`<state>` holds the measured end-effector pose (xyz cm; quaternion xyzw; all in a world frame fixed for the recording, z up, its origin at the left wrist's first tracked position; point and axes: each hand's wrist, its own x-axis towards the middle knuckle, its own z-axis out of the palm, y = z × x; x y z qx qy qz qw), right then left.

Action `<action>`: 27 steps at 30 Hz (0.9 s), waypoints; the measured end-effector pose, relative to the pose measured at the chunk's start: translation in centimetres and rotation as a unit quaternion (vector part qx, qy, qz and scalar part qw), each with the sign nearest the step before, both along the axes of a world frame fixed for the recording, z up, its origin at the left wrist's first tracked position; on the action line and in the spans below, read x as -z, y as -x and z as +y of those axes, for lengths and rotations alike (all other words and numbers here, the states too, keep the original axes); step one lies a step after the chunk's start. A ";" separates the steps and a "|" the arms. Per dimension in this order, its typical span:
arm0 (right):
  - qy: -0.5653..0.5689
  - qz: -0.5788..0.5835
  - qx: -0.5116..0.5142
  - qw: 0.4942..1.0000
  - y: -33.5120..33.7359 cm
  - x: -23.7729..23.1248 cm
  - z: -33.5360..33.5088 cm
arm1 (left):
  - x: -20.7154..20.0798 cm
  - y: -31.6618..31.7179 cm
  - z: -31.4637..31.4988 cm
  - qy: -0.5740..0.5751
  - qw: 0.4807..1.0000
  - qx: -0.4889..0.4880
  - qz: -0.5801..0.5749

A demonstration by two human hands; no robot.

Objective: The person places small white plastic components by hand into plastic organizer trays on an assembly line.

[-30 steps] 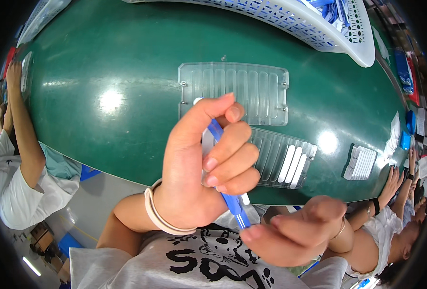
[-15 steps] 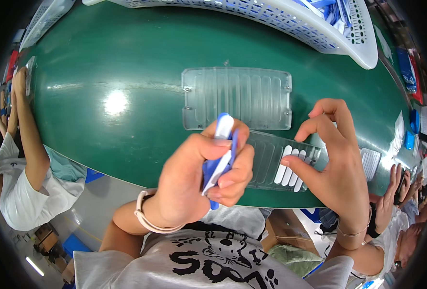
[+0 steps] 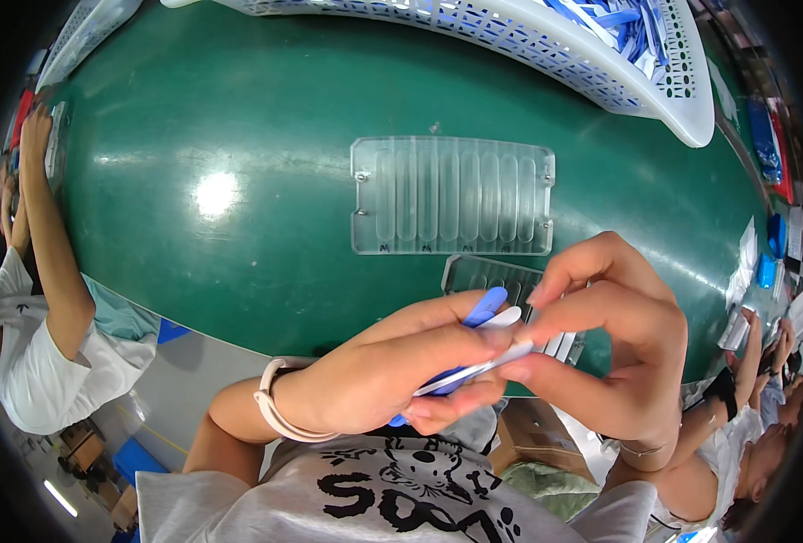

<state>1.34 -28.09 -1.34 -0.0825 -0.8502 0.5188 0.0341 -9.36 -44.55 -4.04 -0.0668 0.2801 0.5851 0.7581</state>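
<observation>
Both hands meet over a bundle of slim strips

The left hand (image 3: pixel 392 371) is curled around several blue strips (image 3: pixel 486 306) and white ones, thumb on top. The right hand (image 3: pixel 623 339) pinches the tip of a white strip (image 3: pixel 474 369) between thumb and fingertip, its other fingers bent. That strip lies between the two hands. The strips look light, fairly stiff and smooth, so they could slide against each other; the protruding end seems the best place to take hold, with a gentle pinch while the left hand steadies the rest.

Just beyond the fingers, partly covered, is a clear grooved tray (image 3: pixel 458 270); farther ahead lies another grooved tray (image 3: pixel 456 195). Past both, a white perforated basket (image 3: pixel 546 47) holds blue and white pieces.
</observation>
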 end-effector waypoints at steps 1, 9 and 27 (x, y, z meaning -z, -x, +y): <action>0.060 -0.017 0.004 0.998 -0.2 -0.1 0.3 | 0.1 0.0 0.1 -0.006 1.000 0.021 0.010; 0.296 -0.076 0.083 0.949 -1.3 0.8 1.1 | -0.3 -0.4 -0.1 -0.024 0.975 0.024 0.219; 0.109 0.026 0.027 0.993 -0.9 0.2 3.0 | -0.8 -0.8 0.1 0.000 0.939 -0.001 0.344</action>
